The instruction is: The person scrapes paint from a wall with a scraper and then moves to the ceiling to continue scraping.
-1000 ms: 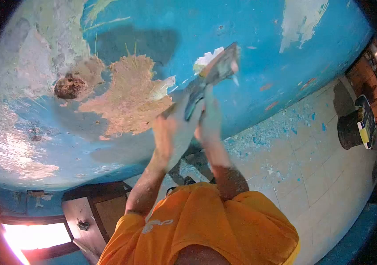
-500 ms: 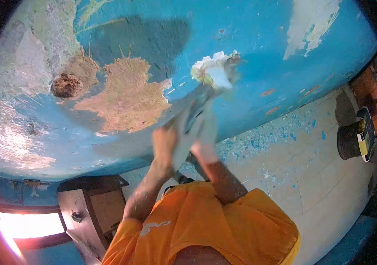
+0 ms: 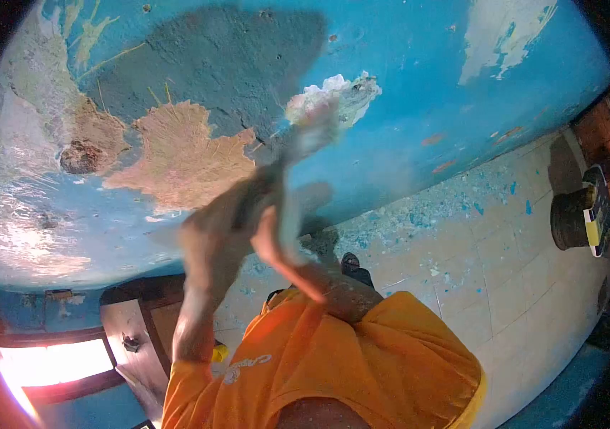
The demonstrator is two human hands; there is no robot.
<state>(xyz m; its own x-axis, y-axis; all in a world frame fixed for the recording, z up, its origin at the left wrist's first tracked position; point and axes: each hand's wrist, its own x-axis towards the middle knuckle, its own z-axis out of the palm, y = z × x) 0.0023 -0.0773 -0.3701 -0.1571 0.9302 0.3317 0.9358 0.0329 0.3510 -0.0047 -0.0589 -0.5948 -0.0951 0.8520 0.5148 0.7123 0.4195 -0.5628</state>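
As a blurred tool (image 3: 313, 132) points toward 12 o'clock, its far end overlaps a chipped white patch.

Clock read from frame centre. Left hand (image 3: 208, 239), at 8 to 9 o'clock: closed around the tool's dark near part; finger detail smeared. Right hand (image 3: 270, 232), just off centre toward 8 o'clock: beside the left, against the tool's near end; cannot tell whether it grips. Tool's far end lies over the lower edge of the white patch (image 3: 351, 100) on the blue wall (image 3: 405, 64); contact unclear.

Wall, other marks: jagged tan patch (image 3: 183, 154) at 10 o'clock; rough brown pit (image 3: 82, 157) between 9 and 10; pale patch (image 3: 494, 39) between 1 and 2. Tiled floor (image 3: 526, 286) carries blue and pale flakes (image 3: 426, 214) along the wall base, toward 3 o'clock. Dark bucket (image 3: 568, 223) at 3 o'clock, with a yellow-and-black object (image 3: 594, 214) at its side.
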